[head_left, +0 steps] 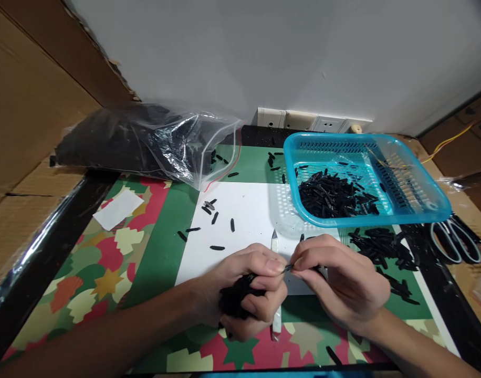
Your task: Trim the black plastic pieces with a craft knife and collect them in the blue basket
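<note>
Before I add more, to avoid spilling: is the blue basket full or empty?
Partly full: the blue basket holds black pieces, but bare floor shows.

I get dim, greyish light. Glare streaks the plastic bag (173, 144) and the left edge of the worktop (55, 241); the blue basket (366, 219) throws a perforated shadow leftward. Black pieces (236, 296) in the left hand (270, 303) lose detail; wide-angle stretch bends the margins.
</note>
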